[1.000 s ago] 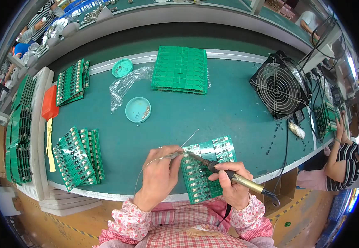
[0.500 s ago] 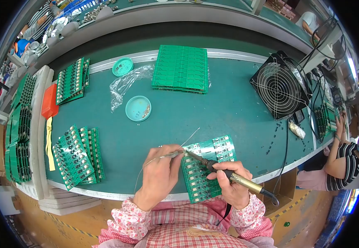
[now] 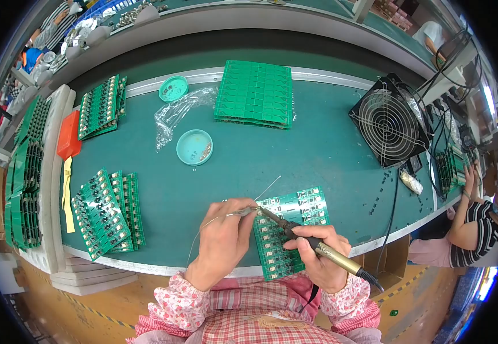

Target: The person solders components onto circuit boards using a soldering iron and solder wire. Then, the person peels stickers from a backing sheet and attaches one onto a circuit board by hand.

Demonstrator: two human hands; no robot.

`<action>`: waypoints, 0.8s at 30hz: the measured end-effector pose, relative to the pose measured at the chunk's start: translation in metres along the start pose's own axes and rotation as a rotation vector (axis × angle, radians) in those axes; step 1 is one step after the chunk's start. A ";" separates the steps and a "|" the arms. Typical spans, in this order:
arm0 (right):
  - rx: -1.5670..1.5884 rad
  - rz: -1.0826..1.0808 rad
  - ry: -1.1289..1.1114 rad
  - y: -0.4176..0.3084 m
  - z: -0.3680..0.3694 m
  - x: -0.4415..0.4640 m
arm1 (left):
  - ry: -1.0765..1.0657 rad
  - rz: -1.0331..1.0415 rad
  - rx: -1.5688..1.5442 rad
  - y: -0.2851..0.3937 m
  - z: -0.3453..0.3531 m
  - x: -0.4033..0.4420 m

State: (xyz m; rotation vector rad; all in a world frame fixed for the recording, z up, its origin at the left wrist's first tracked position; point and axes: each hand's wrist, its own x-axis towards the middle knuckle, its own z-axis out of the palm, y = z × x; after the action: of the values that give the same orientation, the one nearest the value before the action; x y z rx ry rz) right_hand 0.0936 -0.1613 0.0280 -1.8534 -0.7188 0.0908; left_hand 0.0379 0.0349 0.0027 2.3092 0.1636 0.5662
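My right hand [image 3: 325, 269] grips a soldering iron [image 3: 341, 259] with a gold and black handle. Its tip points up and left, at the upper left corner of a green circuit board [image 3: 280, 246]. The board lies at the table's front edge, lined with rows of small components. My left hand [image 3: 221, 241] pinches metal tweezers [image 3: 241, 212], whose points meet the iron's tip at that corner. A thin solder wire [image 3: 196, 241] also runs through the left fingers, and a fine wire end sticks up beyond them. Whether the tips touch the board I cannot tell.
Fanned circuit boards [image 3: 102, 215] lie on the left, with another stack [image 3: 101, 106] behind. A large board stack [image 3: 253, 94], two turquoise dishes [image 3: 194, 133] and plastic film [image 3: 171, 117] sit farther back. A black fan [image 3: 389, 123] stands right; beyond it a co-worker's arm [image 3: 461, 215] shows.
The view has shifted slightly. My hands, the soldering iron, the tweezers and the board keep nearly the same positions relative to one another.
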 end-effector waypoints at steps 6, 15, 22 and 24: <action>-0.077 -0.085 0.021 -0.003 0.007 -0.001 | 0.007 0.012 -0.009 0.000 0.000 0.000; -0.203 -0.280 0.005 -0.003 0.011 0.003 | 0.016 0.016 -0.008 -0.001 0.001 0.000; -0.259 -0.299 -0.022 -0.007 0.011 0.001 | 0.018 0.009 0.000 -0.001 0.002 0.000; -0.248 -0.311 0.005 -0.005 0.009 0.001 | 0.012 -0.004 0.000 0.000 0.002 0.000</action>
State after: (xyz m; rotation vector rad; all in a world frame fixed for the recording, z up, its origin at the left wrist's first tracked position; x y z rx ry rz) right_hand 0.0883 -0.1521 0.0291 -1.9484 -1.0439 -0.2125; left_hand 0.0387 0.0341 0.0017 2.3059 0.1736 0.5783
